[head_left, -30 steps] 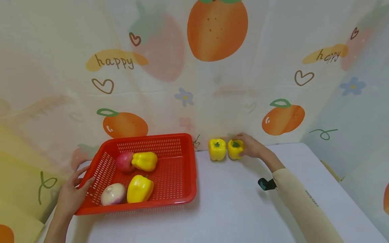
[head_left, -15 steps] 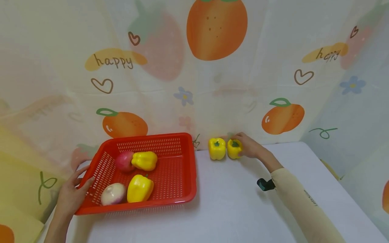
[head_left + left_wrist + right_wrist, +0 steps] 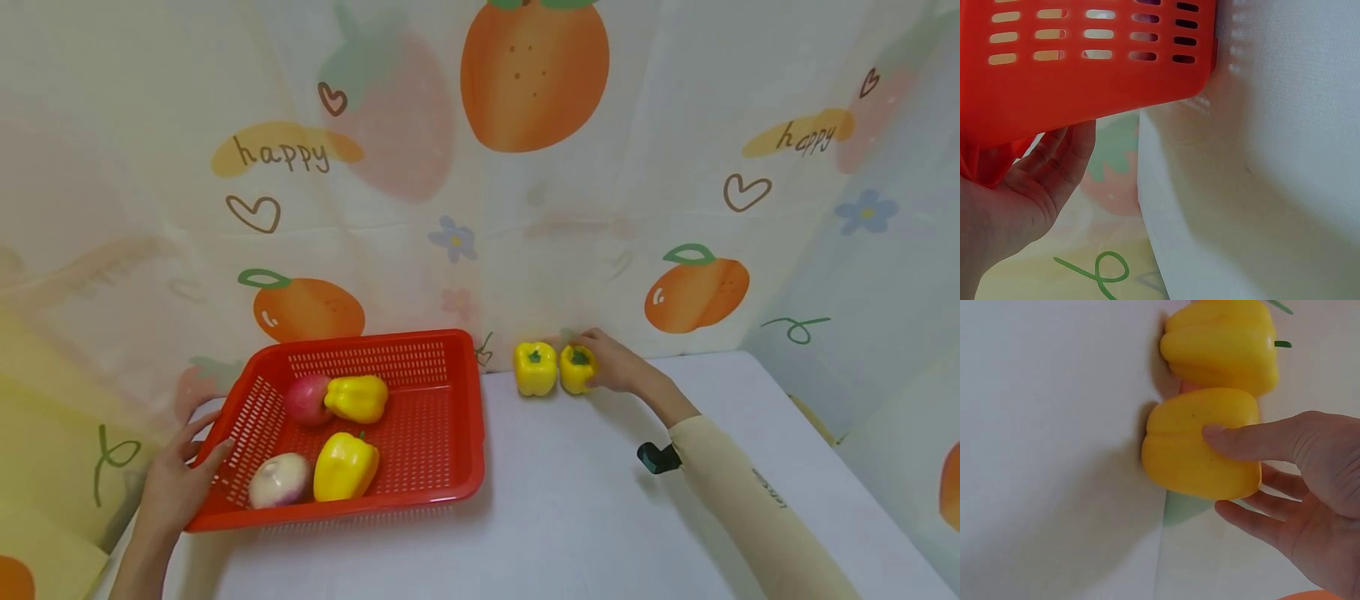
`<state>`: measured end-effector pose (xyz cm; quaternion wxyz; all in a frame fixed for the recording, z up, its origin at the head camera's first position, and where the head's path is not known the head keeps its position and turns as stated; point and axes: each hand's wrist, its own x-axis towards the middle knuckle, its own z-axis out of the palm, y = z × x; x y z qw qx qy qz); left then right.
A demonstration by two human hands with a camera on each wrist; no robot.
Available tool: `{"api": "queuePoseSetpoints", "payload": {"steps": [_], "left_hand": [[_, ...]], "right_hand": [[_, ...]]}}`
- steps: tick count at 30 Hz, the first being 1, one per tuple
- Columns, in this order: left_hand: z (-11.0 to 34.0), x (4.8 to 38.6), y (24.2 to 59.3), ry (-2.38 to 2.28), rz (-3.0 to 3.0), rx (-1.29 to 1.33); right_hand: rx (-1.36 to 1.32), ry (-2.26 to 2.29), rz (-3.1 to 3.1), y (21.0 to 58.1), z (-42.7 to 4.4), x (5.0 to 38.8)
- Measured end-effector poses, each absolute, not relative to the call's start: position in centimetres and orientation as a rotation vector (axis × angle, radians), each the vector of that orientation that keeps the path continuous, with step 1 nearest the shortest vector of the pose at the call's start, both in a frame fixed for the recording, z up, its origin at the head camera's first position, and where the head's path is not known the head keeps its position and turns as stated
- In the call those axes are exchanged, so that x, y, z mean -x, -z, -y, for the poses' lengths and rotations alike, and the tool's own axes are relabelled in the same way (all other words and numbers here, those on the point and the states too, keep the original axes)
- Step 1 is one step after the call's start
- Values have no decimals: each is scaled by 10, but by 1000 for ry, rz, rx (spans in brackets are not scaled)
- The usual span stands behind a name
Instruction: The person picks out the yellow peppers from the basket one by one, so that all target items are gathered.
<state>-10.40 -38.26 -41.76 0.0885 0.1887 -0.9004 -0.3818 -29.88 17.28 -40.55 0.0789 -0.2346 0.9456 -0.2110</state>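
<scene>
At the left, my left hand (image 3: 174, 479) grips the rim of a red plastic basket (image 3: 480, 433), thumb over the edge and fingers along the outside wall, as the left wrist view also shows. Near the back wall, my right hand (image 3: 617, 360) holds a yellow bell pepper (image 3: 1191, 447) that stands upright on the table. Its thumb presses the near side; the other fingers are partly hidden behind the pepper. Close on its left stands another yellow bell pepper (image 3: 536, 369). Inside the basket lie two yellow bell peppers (image 3: 346, 467), a pink-red round vegetable (image 3: 306, 400) and a white-purple turnip-like one (image 3: 280, 481).
A white cloth covers the table (image 3: 570, 517). Behind it hangs a fruit-print curtain (image 3: 540, 275), close behind the standing peppers. A dark device (image 3: 657, 457) sticks out at the right wrist, by the beige sleeve (image 3: 750, 492).
The right hand and its pepper have shifted very slightly left, towards the other standing pepper. My left hand and the basket stay where they were.
</scene>
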Motion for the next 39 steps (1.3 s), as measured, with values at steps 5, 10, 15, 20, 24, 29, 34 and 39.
{"api": "queuePoseSetpoints", "payload": {"steps": [5, 10, 15, 20, 24, 29, 34, 39], "left_hand": [[382, 104, 417, 1132, 2680, -558], [382, 104, 417, 1137, 2679, -564], [382, 103, 417, 1146, 2685, -572], [383, 105, 416, 1150, 2693, -604], [383, 106, 417, 1154, 2686, -597], [383, 104, 420, 1157, 2663, -521], [384, 104, 421, 1150, 2657, -505], [385, 104, 421, 1142, 2667, -518]], "right_hand": [[714, 623, -2834, 403, -175, 298], [705, 616, -2838, 398, -177, 298], [732, 599, -2844, 396, -179, 298], [744, 591, -2848, 392, -180, 297], [767, 573, -2867, 389, -181, 298], [796, 550, -2880, 385, -180, 298], [768, 562, -2867, 381, -179, 298], [739, 602, -2854, 377, -177, 295]]}}
